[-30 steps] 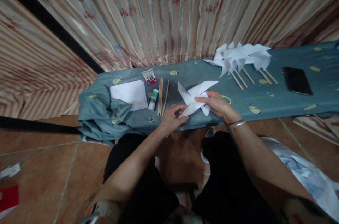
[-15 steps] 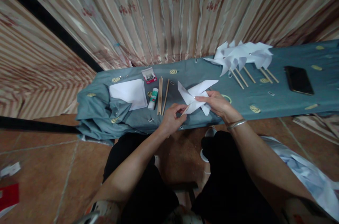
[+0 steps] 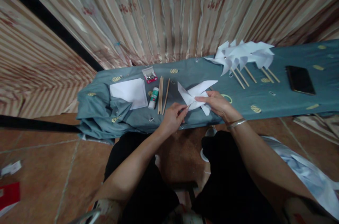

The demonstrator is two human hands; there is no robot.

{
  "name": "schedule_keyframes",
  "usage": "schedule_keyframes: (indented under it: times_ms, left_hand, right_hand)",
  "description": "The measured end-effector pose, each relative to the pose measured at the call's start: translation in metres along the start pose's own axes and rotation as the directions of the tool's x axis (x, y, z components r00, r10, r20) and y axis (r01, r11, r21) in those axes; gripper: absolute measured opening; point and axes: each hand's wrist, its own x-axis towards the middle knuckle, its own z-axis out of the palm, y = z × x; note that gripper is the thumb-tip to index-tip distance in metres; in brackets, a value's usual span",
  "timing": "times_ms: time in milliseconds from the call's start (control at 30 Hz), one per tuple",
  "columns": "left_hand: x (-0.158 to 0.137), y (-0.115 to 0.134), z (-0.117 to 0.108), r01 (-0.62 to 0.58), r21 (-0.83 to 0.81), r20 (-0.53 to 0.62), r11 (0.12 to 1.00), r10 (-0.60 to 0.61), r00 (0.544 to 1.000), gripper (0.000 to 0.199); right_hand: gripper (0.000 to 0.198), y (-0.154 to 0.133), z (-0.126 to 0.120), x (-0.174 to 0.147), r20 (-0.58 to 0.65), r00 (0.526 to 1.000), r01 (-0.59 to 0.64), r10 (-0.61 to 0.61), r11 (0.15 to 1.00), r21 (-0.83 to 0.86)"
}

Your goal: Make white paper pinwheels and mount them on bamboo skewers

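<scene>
A white paper pinwheel [image 3: 202, 87] is held between my two hands just above the cloth-covered bench [image 3: 185, 72]. My right hand [image 3: 218, 103] grips it from the right, thumb on top close to the small pin at its centre. At its lower left edge, my left hand [image 3: 174, 115] pinches a blade between thumb and fingers. Left of the hands lie several wooden sticks [image 3: 160, 97], a glue stick [image 3: 153, 98], an open small box of pushpins [image 3: 149, 76] and a stack of white paper [image 3: 128, 91].
Several finished pinwheels [image 3: 242, 56] on sticks lie at the back right, with a black phone [image 3: 300, 80] farther right. A light green ring [image 3: 227, 97] lies by my right hand. A patterned curtain [image 3: 169, 16] hangs behind the bench; a plastic bag [image 3: 304, 171] is on the floor.
My left fingers have shifted slightly right and closed into a pinch on the pinwheel's lower left blade. The right hand keeps its hold. The view has shifted a little.
</scene>
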Motion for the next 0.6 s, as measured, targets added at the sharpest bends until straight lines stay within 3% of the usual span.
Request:
schedule_keyframes:
  times_ms: [200,433,600]
  left_hand:
    - [-0.0011,0.0007,-0.0051,-0.043,0.172,0.003,0.984,0.043,0.999,0.028]
    - [-0.0044,0.0021,-0.0053,-0.136,0.227,0.012,0.964,0.137,0.990,0.025]
    - [-0.0038,0.0039,-0.0062,-0.099,0.179,0.004,0.979,0.100,0.995,0.027]
  right_hand:
    - [0.019,0.0009,0.0006,-0.0007,0.024,1.000,-0.008,0.009,1.000,-0.005]
    - [0.016,0.0027,0.0009,0.0015,0.017,1.000,-0.004,0.005,0.999,-0.035]
    - [0.015,0.0017,0.0043,0.0008,-0.001,1.000,-0.007,0.007,1.000,-0.001]
